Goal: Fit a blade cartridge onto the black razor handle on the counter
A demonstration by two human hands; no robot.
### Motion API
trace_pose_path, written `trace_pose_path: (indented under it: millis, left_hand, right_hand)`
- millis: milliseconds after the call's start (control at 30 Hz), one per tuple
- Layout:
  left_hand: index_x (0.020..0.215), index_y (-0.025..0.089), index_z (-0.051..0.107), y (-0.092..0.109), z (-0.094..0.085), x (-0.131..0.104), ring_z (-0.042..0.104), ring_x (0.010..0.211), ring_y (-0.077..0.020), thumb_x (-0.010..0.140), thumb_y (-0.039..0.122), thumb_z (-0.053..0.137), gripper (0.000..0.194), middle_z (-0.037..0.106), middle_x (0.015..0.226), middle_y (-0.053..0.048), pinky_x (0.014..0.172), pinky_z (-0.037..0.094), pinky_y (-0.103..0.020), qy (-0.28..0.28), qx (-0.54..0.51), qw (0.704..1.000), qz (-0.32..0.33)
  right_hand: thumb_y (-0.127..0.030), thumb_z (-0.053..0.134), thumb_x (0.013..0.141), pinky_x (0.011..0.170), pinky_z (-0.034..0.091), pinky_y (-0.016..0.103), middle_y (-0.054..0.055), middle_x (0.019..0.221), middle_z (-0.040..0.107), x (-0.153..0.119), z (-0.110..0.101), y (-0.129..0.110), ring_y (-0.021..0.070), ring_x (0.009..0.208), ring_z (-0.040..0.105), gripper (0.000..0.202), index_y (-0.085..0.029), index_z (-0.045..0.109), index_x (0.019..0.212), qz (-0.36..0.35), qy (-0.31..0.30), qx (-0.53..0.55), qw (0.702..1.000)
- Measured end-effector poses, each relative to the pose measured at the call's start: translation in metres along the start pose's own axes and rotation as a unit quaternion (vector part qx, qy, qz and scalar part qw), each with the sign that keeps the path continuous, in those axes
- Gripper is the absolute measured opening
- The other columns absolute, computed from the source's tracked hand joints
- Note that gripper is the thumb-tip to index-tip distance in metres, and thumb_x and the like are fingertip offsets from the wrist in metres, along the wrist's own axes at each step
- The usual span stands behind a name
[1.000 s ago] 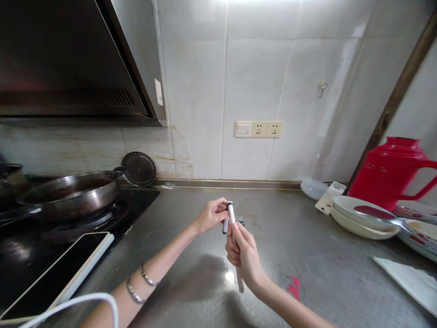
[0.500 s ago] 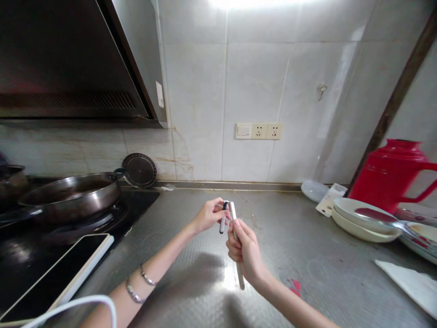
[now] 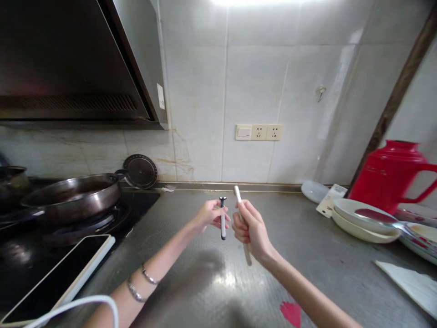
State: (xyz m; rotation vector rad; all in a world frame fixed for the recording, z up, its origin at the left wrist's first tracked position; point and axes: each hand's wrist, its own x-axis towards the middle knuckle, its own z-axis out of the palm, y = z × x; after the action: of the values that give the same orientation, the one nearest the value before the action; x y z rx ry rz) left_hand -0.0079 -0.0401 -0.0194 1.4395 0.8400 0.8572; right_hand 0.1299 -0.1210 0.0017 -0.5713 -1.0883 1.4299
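My left hand (image 3: pixel 209 216) is closed around the handle of a small razor (image 3: pixel 223 223), white and black with a T-shaped head at the top. The razor stands nearly upright above the metal counter (image 3: pixel 191 291). In my right hand (image 3: pixel 251 228) I grip a pale toothbrush (image 3: pixel 238 194), tilted, its head sticking up above my fist and its handle end showing below. A small gap separates toothbrush and razor. Two silver bracelets (image 3: pixel 135 291) circle my left forearm.
A stove with a steel pan (image 3: pixel 82 200) is at the left, a phone (image 3: pixel 64 278) with a white cable (image 3: pixel 88 298) in front. Stacked plates (image 3: pixel 362 228), a red thermos jug (image 3: pixel 389 177) and white paper (image 3: pixel 409 282) are at the right. A red scrap (image 3: pixel 291 313) lies near my right forearm.
The toothbrush has moved right and up, away from the razor's head. The razor has turned more upright, and its head shows more clearly. More of the red scrap is visible.
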Motion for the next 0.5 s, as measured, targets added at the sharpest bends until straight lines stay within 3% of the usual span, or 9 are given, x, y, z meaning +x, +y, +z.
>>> trace_pose_path:
  millis: [133,233,333,433,500]
  left_hand:
    - [0.081,0.014,0.048,0.005,-0.007,-0.003,0.065,0.057,-0.0196,0.068,0.042,0.066,0.037,0.069,0.071,-0.01,0.05,0.049,-0.028,-0.054,-0.037,0.992,-0.103]
    - [0.08,0.013,0.05,0.009,-0.013,-0.005,0.065,0.056,-0.0187,0.067,0.042,0.067,0.036,0.07,0.071,-0.012,0.049,0.048,-0.025,-0.122,-0.07,0.979,-0.15]
    - [0.079,0.014,0.05,0.009,-0.015,-0.004,0.066,0.054,-0.0193,0.067,0.042,0.067,0.035,0.07,0.069,-0.012,0.048,0.047,-0.024,-0.133,-0.09,0.971,-0.177]
    - [0.076,0.014,0.049,0.004,-0.013,-0.001,0.066,0.054,-0.0192,0.069,0.042,0.066,0.033,0.07,0.07,-0.013,0.046,0.046,-0.022,-0.128,-0.09,0.969,-0.193]
    - [0.074,0.014,0.049,0.0,-0.01,0.0,0.065,0.053,-0.0184,0.069,0.042,0.066,0.033,0.07,0.071,-0.013,0.044,0.045,-0.022,-0.126,-0.083,0.969,-0.196]
  right_hand:
    - [-0.043,0.058,0.077,0.034,0.012,0.015,-0.01,0.043,0.032,0.025,-0.011,-0.048,0.0029,0.035,0.016,0.024,-0.02,0.05,0.077,0.001,-0.07,-0.067,0.995]
    - [-0.04,0.062,0.073,0.041,0.025,0.018,-0.004,0.049,0.047,0.038,-0.023,-0.07,0.0067,0.043,0.036,0.024,-0.017,0.057,0.073,0.007,-0.118,-0.143,0.983]
    - [-0.039,0.063,0.072,0.044,0.025,0.019,-0.001,0.054,0.052,0.049,-0.038,-0.077,0.0079,0.048,0.04,0.025,-0.014,0.063,0.071,0.019,-0.147,-0.254,0.956]
    - [-0.041,0.058,0.074,0.042,0.021,0.02,-0.003,0.05,0.048,0.062,-0.053,-0.069,0.0057,0.043,0.033,0.03,-0.012,0.068,0.076,0.021,-0.174,-0.393,0.903]
    - [-0.042,0.058,0.074,0.041,0.021,0.021,-0.004,0.046,0.046,0.07,-0.062,-0.059,0.0053,0.041,0.031,0.033,-0.011,0.067,0.066,0.018,-0.178,-0.471,0.864]
